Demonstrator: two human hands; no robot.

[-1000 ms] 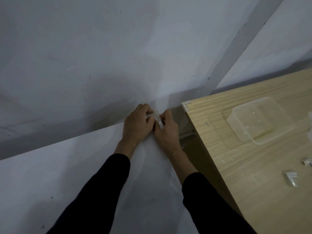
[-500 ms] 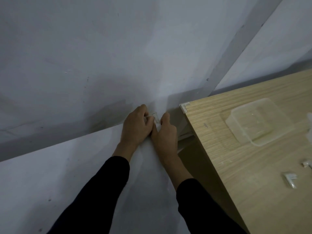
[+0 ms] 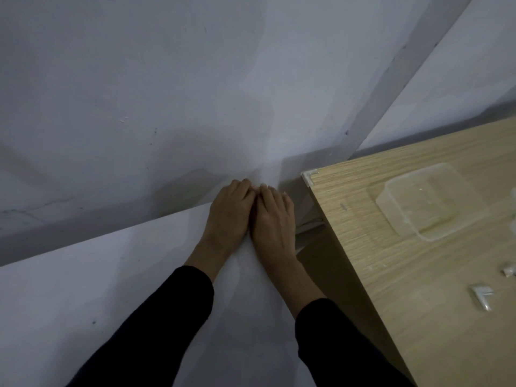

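Contact: left hand [image 3: 227, 216] and right hand [image 3: 275, 219], touching, press extended fingers onto far corner of white flat tabletop [image 3: 83, 303]; nothing visibly held.

Single head cam, wide-angle, sat above person's arms, looked forward and down. Left hand [image 3: 229, 213] and right hand [image 3: 275, 219] landed mid-frame, pretty near. Wooden table [image 3: 391, 275] ran down right side, wall [image 3: 139, 79] filled top.

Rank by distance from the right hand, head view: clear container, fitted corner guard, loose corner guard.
1. Fitted corner guard, on the corner of the wooden table, beside the right hand.
2. Clear container, farther right on the tabletop.
3. Loose corner guard, by the frame's right edge.
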